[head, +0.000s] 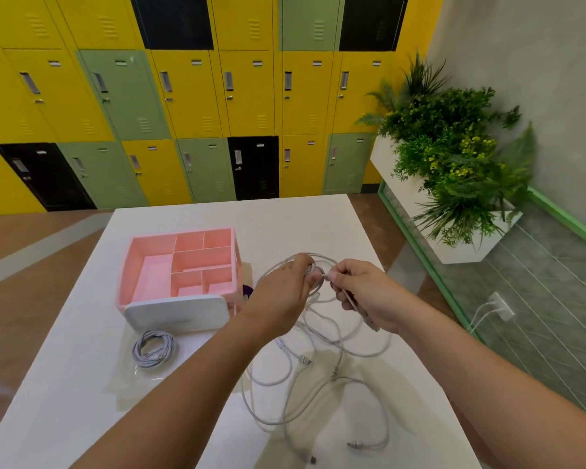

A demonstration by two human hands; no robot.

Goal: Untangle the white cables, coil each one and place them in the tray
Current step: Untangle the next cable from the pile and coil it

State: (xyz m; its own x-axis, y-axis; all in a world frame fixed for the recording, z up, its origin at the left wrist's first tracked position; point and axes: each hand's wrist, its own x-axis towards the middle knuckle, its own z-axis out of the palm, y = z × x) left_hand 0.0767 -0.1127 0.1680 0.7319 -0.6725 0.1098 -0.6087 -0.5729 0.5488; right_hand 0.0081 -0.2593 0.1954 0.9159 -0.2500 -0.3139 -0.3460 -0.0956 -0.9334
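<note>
A tangle of white cables point(322, 384) sprawls over the white table point(82, 384) in front of me, with loose loops and several plug ends. My left hand point(285, 292) grips a bundle of loops lifted above the table. My right hand point(362, 296) pinches a cable strand right beside it, and a plug end hangs below the palm. One coiled grey-white cable point(153, 348) lies on the table left of the tangle. The pink tray point(126, 282) with several compartments stands behind that coil.
A white rounded lid or box point(178, 313) leans at the tray's front edge. A small purple object point(247, 291) peeks out beside the tray. Lockers line the far wall. A planter point(454, 184) stands to the right, beyond the table edge.
</note>
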